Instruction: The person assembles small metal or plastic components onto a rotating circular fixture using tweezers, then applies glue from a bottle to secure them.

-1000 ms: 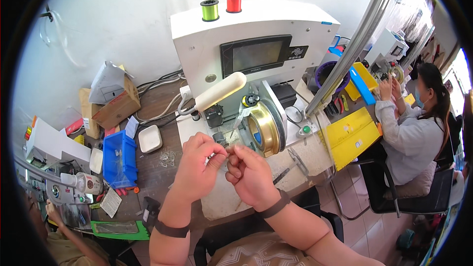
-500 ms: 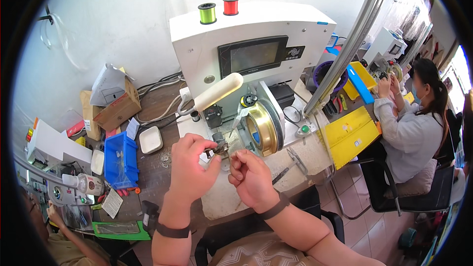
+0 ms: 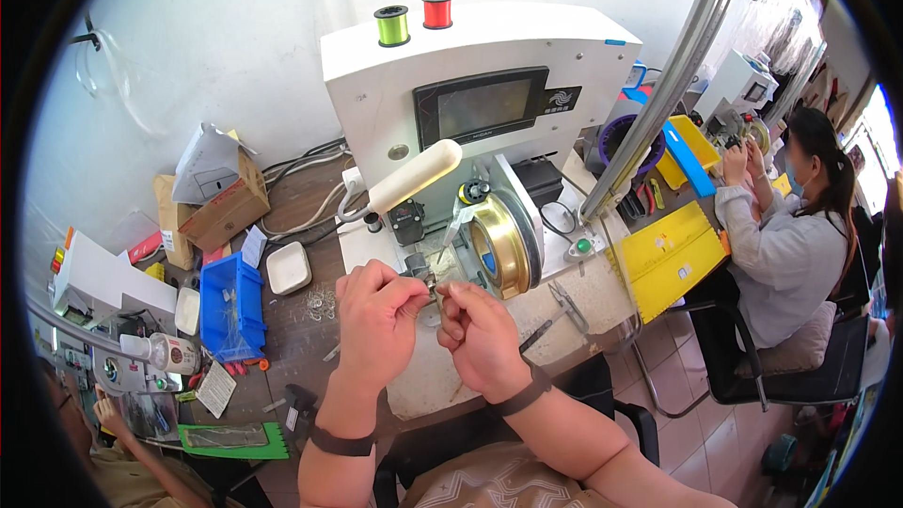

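Fingers (image 3: 412, 293) pinched near the grey clamp (image 3: 415, 264) — any workpiece's axis hidden.

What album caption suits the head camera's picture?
Bare left hand and right hand close together before a boxy white machine, round green spool and round red spool on top.

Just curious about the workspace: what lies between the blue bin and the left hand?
In the head view, a loose tangle of pale strands, with a white dish slightly farther back.
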Demonstrator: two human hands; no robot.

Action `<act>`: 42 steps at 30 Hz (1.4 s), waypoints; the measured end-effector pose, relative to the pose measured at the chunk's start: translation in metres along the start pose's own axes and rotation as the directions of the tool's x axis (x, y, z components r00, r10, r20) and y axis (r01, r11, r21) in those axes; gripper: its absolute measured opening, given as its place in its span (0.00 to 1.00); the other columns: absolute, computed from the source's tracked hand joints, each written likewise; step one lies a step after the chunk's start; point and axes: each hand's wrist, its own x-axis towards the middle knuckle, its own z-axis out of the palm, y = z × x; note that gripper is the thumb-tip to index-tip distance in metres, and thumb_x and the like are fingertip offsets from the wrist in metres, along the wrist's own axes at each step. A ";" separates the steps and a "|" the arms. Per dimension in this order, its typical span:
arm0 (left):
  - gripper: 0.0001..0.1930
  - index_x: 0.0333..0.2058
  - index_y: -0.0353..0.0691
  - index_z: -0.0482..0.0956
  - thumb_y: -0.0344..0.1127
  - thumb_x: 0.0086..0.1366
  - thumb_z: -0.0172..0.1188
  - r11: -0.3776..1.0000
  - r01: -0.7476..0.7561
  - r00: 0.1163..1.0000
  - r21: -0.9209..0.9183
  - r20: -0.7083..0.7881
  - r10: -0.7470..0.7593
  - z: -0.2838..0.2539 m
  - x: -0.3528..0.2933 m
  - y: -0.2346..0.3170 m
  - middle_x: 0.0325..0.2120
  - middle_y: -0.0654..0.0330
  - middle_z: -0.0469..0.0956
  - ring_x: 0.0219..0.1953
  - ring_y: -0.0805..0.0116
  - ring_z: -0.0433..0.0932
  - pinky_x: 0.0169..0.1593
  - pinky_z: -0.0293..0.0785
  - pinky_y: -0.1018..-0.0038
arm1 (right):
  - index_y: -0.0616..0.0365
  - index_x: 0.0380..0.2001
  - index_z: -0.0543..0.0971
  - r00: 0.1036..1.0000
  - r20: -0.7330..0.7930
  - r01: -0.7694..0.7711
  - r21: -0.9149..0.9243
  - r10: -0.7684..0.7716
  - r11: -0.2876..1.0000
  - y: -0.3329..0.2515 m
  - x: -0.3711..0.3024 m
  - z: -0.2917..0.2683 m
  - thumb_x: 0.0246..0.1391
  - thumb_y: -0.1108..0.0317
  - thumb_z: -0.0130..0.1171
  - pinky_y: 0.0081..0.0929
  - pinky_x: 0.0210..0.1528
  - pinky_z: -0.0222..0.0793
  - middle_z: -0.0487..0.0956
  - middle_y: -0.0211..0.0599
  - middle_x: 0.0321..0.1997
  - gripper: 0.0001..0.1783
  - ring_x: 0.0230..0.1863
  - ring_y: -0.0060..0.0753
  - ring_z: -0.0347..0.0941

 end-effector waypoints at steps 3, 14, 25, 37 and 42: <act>0.07 0.29 0.47 0.85 0.27 0.53 0.71 0.997 -0.062 0.998 -0.049 0.001 0.062 0.004 0.003 -0.001 0.26 0.66 0.69 0.34 0.63 0.71 0.47 0.61 0.65 | 0.55 0.41 0.78 0.999 0.044 -0.032 0.025 0.031 0.999 -0.003 0.003 0.001 0.69 0.61 0.56 0.19 0.24 0.53 0.68 0.20 0.27 0.10 0.21 0.15 0.56; 0.11 0.28 0.52 0.84 0.26 0.46 0.70 0.966 -0.250 0.968 -0.058 0.005 0.251 -0.001 -0.012 0.002 0.27 0.68 0.64 0.35 0.64 0.66 0.47 0.57 0.64 | 0.51 0.41 0.77 0.994 0.088 -0.061 0.022 0.059 0.998 -0.001 -0.016 0.004 0.71 0.62 0.57 0.18 0.27 0.55 0.72 0.18 0.29 0.06 0.24 0.13 0.59; 0.03 0.29 0.45 0.80 0.29 0.55 0.65 0.995 -0.097 0.992 -0.014 0.080 0.098 -0.024 -0.004 0.002 0.30 0.63 0.72 0.37 0.62 0.70 0.50 0.58 0.64 | 0.48 0.34 0.71 0.969 0.017 -0.246 0.079 0.246 0.966 0.009 -0.009 -0.016 0.71 0.62 0.55 0.19 0.25 0.48 0.59 0.17 0.24 0.09 0.22 0.16 0.50; 0.05 0.34 0.40 0.83 0.34 0.64 0.65 0.922 0.302 0.933 -0.243 0.275 -0.232 -0.020 0.051 -0.033 0.30 0.59 0.80 0.37 0.62 0.79 0.53 0.63 0.66 | 0.50 0.43 0.73 0.991 -0.099 -0.075 0.115 0.086 0.991 0.013 0.041 -0.005 0.71 0.62 0.57 0.19 0.23 0.49 0.66 0.18 0.27 0.06 0.20 0.14 0.52; 0.05 0.36 0.37 0.86 0.27 0.59 0.68 0.993 -0.002 0.940 -0.114 0.337 0.041 -0.016 0.063 -0.038 0.30 0.57 0.78 0.34 0.60 0.78 0.39 0.73 0.68 | 0.50 0.46 0.73 0.988 -0.063 -0.133 0.082 0.138 0.988 0.006 0.047 0.003 0.72 0.61 0.55 0.19 0.21 0.49 0.70 0.20 0.29 0.07 0.20 0.14 0.55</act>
